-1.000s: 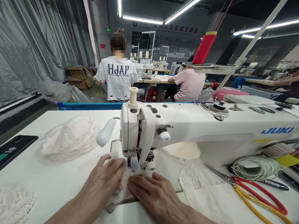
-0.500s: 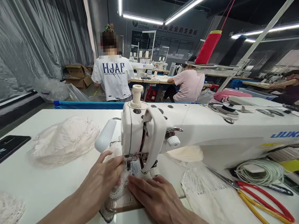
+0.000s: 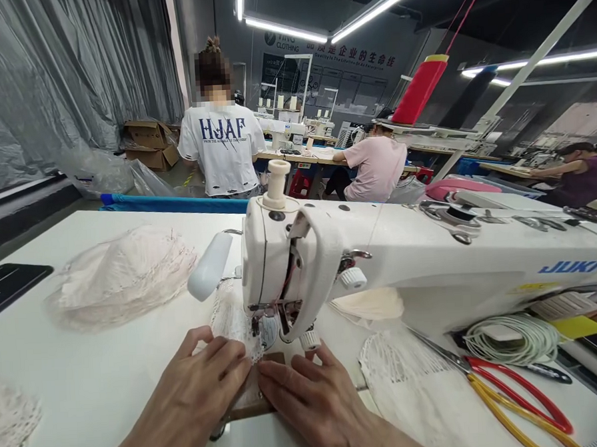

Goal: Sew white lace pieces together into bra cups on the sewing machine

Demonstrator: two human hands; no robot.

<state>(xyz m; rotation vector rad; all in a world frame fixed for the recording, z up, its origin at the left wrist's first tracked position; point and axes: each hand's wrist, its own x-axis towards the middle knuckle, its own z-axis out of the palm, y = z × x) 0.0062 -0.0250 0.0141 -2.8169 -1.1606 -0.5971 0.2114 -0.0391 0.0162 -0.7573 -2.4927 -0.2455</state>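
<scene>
A strip of white lace fabric (image 3: 228,312) lies under the needle end of a white sewing machine (image 3: 290,257). My left hand (image 3: 211,375) bends over the near part of the lace, its fingers closed on it left of the presser foot (image 3: 255,327). Just in front of the foot, my right hand (image 3: 312,399) has its fingers drawn together, the tips at the lace edge. The fingertips of both hands nearly meet there, and the lace beneath them is mostly hidden.
Pale lace pieces (image 3: 124,276) lie in a pile on the left. On the right are another lace piece (image 3: 412,384), red-and-yellow-handled scissors (image 3: 517,392) and coiled cord (image 3: 515,342). A phone (image 3: 11,285) rests at the far left. Several people sit at machines beyond.
My left hand has come back toward me from beside the needle, uncovering more lace behind it. The right hand stays almost in place. The view has shifted slightly.
</scene>
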